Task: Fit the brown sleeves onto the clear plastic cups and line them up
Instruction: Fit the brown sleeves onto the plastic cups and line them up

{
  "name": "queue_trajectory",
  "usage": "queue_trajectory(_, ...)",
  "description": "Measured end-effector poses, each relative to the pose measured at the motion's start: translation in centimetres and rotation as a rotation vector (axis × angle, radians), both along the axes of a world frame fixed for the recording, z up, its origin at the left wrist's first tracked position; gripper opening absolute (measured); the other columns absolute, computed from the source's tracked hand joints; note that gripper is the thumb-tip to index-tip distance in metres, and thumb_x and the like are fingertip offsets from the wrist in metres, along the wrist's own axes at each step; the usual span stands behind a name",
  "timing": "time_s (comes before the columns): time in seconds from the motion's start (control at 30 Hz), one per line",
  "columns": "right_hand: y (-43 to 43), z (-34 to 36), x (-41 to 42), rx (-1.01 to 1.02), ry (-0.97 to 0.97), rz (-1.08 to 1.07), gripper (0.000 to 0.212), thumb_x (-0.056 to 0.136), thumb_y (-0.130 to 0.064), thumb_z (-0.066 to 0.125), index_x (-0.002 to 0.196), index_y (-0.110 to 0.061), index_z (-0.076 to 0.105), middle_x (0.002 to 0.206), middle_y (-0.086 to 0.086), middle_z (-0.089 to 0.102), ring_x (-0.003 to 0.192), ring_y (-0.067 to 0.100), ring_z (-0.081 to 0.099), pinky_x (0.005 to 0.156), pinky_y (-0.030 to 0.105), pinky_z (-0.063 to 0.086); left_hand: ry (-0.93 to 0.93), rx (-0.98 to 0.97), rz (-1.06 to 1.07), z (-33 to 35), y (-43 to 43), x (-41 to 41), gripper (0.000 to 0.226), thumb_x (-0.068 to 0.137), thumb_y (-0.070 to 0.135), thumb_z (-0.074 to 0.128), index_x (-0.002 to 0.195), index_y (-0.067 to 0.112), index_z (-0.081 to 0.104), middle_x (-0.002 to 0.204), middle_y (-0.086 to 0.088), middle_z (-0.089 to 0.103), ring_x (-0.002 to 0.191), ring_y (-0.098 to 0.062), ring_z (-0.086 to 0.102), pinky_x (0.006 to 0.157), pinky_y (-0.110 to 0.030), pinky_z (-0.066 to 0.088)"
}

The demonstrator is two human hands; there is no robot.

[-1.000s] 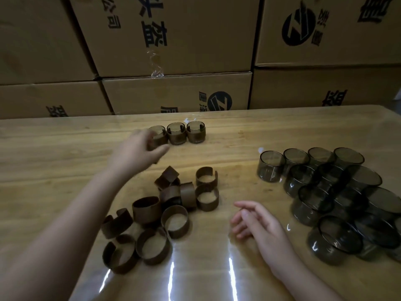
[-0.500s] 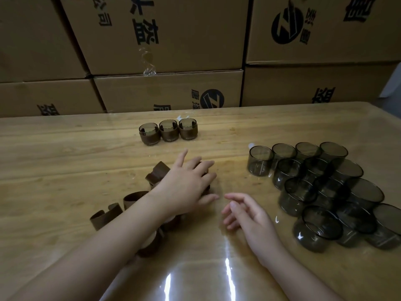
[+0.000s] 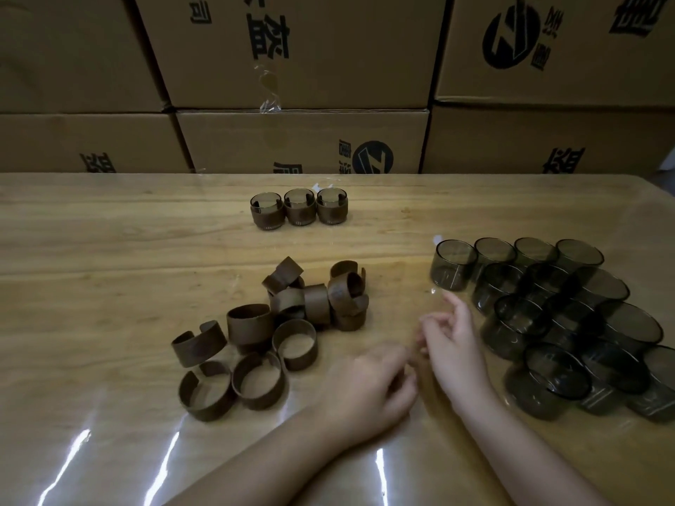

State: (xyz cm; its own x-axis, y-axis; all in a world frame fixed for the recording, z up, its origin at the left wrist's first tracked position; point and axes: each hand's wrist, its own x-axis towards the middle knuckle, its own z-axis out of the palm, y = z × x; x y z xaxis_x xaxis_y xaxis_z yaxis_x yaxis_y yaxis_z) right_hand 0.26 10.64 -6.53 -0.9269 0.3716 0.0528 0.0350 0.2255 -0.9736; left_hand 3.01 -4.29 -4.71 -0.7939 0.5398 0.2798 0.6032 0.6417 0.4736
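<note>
Three clear cups wearing brown sleeves stand in a row at the back of the wooden table. Several loose brown sleeves lie in a pile at the middle. Several bare clear cups crowd the right side. My left hand rests low on the table just right of the sleeve pile, blurred, fingers bent; whether it holds a sleeve is unclear. My right hand is beside it, fingers loosely curled and holding nothing, with one fingertip close to the nearest cups.
Stacked cardboard boxes form a wall right behind the table's far edge. A glossy clear film covers the tabletop and throws bright reflections near the front edge.
My left hand left the sleeved row, passed over the sleeve pile and drew back next to my right hand. Sleeves at the pile's right end have shifted. My right hand lifted slightly towards the cups.
</note>
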Motion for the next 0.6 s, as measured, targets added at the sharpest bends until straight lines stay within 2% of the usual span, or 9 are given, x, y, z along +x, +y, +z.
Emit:
queue_trajectory(0.1, 0.7, 1.7, -2.1, 0.152, -0.091, 0.002, 0.068, 0.094, -0.019, 0.052, 0.15, -0.029, 0.015, 0.079, 0.001, 0.066, 0.075, 0.026, 0.065, 0.081, 0.052, 0.052, -0.084, 0.036, -0.004, -0.5, 0.2, -0.2, 0.018, 0.093, 0.029, 0.053, 0.102, 0.02, 0.064, 0.097, 0.003, 0.066, 0.088, -0.014, 0.059, 0.075, -0.032, 0.048)
queue_trajectory(0.2, 1.2, 2.6, -4.2, 0.341, -0.182, -0.041, 0.068, 0.097, -0.025, 0.046, 0.151, -0.028, 0.005, 0.086, 0.006, 0.069, 0.083, 0.031, 0.066, 0.085, 0.052, 0.051, -0.191, 0.134, 0.01, -0.5, -0.1, -0.8, 0.014, 0.093, 0.024, 0.057, 0.096, 0.018, 0.069, 0.09, 0.005, 0.066, 0.083, -0.006, 0.057, 0.074, -0.023, 0.046)
queue_trajectory(0.27, 1.2, 2.5, -5.2, 0.424, -0.263, -0.071, 0.057, 0.098, -0.026, 0.042, 0.147, -0.024, 0.013, 0.097, 0.012, 0.069, 0.09, 0.035, 0.065, 0.088, 0.053, 0.05, -0.251, 0.199, 0.037, -0.6, -0.2, -1.0, 0.013, 0.093, 0.024, 0.059, 0.094, 0.017, 0.07, 0.082, 0.008, 0.063, 0.08, -0.006, 0.056, 0.071, -0.02, 0.044)
queue_trajectory(0.33, 1.3, 2.7, -5.8, 0.505, -0.294, -0.107, 0.038, 0.099, -0.027, 0.042, 0.135, -0.021, 0.031, 0.1, 0.014, 0.068, 0.091, 0.036, 0.065, 0.084, 0.05, 0.051, -0.321, 0.253, 0.045, -0.7, -0.2, -1.1, 0.013, 0.093, 0.024, 0.06, 0.091, 0.017, 0.07, 0.079, 0.005, 0.065, 0.076, -0.009, 0.057, 0.07, -0.024, 0.045)
queue_trajectory(0.4, 1.1, 3.2, -5.6, 0.591, -0.269, -0.133, 0.02, 0.099, -0.027, 0.044, 0.117, -0.019, 0.046, 0.098, 0.014, 0.068, 0.087, 0.034, 0.065, 0.078, 0.045, 0.053, -0.409, 0.319, 0.051, -0.7, -0.4, -1.2, 0.013, 0.093, 0.025, 0.06, 0.086, 0.019, 0.069, 0.079, -0.002, 0.068, 0.071, -0.014, 0.06, 0.069, -0.031, 0.049)
queue_trajectory(0.47, 1.0, 3.2, -4.9, 0.675, -0.19, -0.14, 0.015, 0.099, -0.028, 0.045, 0.109, -0.018, 0.051, 0.094, 0.011, 0.068, 0.086, 0.034, 0.064, 0.074, 0.043, 0.052, -0.496, 0.4, 0.065, -0.5, -0.6, -1.3, 0.015, 0.094, 0.023, 0.059, 0.081, 0.024, 0.066, 0.076, -0.004, 0.067, 0.063, -0.013, 0.059, 0.066, -0.032, 0.05)
queue_trajectory(0.53, 0.4, 2.8, -3.5, 0.582, -0.032, -0.097, 0.013, 0.099, -0.025, 0.046, 0.108, -0.018, 0.053, 0.088, 0.007, 0.069, 0.08, 0.029, 0.065, 0.073, 0.042, 0.053, -0.576, 0.493, 0.075, -0.3, -0.6, -1.4, 0.017, 0.096, 0.018, 0.056, 0.082, 0.023, 0.064, 0.072, -0.003, 0.065, 0.056, -0.007, 0.058, 0.057, -0.024, 0.048)
queue_trajectory(0.6, -0.6, 2.6, -1.3, 0.315, 0.163, 0.006, 0.006, 0.098, -0.017, 0.049, 0.101, -0.02, 0.053, 0.074, -0.002, 0.064, 0.067, 0.015, 0.063, 0.065, 0.034, 0.054, -0.645, 0.6, 0.086, 0.1, -0.7, -1.3, 0.018, 0.099, 0.014, 0.049, 0.09, 0.017, 0.064, 0.075, -0.001, 0.067, 0.055, -0.007, 0.06, 0.052, -0.018, 0.046)
